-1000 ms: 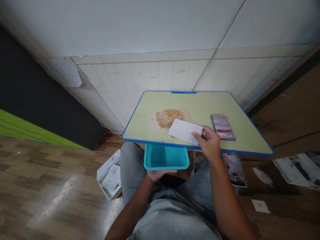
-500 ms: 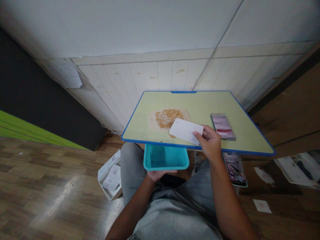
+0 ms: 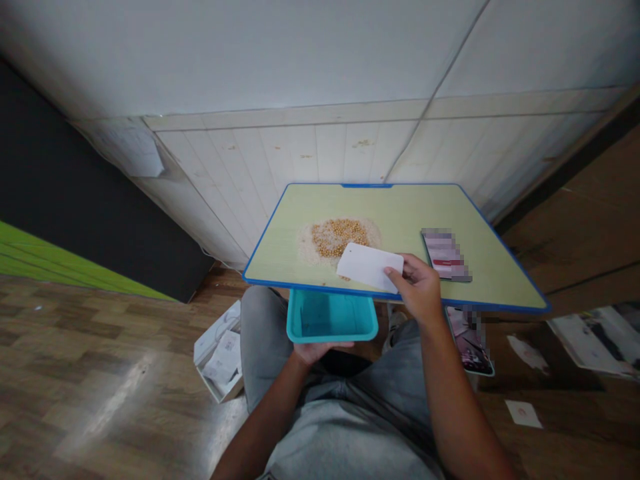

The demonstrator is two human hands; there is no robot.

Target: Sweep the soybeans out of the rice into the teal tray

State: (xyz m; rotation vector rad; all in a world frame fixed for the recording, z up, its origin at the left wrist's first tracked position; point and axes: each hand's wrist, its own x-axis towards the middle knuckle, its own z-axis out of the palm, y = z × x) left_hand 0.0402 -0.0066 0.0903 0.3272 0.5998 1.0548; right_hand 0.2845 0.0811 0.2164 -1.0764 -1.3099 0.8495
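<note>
Two hands occupied: right hand (image 3: 419, 283) pinching white card (image 3: 370, 267), left hand (image 3: 314, 352) holding teal tub (image 3: 333, 335) from below. Golden beans (image 3: 345, 230), pale grains (image 3: 307, 248) lie mixed, left of centre on table (image 3: 400, 210); much seems undone.

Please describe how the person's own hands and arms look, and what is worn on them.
The left hand and the right hand are bare, without gloves. The left forearm and the right forearm show no sleeve, watch, bracelet or marking. No ring can be made out on the fingers that show. The shirt is grey.
</note>
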